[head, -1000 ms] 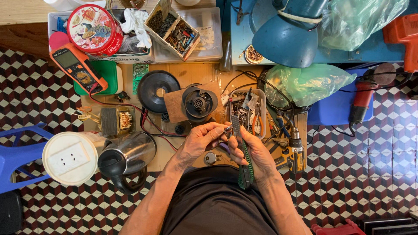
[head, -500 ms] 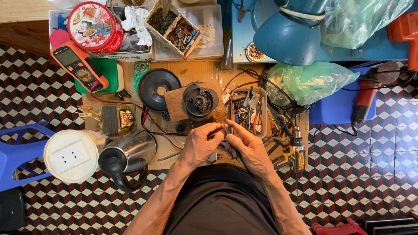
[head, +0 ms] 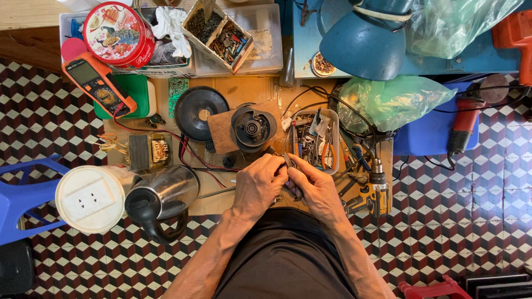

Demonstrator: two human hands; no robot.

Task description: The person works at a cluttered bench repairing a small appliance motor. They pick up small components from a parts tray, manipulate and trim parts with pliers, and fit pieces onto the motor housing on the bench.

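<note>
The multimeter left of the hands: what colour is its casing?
Orange with a dark face, the multimeter shows best in the head view.

- The left hand [head: 257, 185] is bare, with no glove, ring or watch in view.
- The right hand [head: 316, 191] is bare too.
- Both forearms are uncovered; no sleeve reaches them.
- A dark brown-black garment [head: 285, 257] covers the lap, its cloth plain and unmarked.

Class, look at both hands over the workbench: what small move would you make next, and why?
Probably keep the left hand steady and make a small turn with the right hand. Both meet on a small part, mostly hidden by fingers, right before the motor and the tool tray, so little room remains.
</note>
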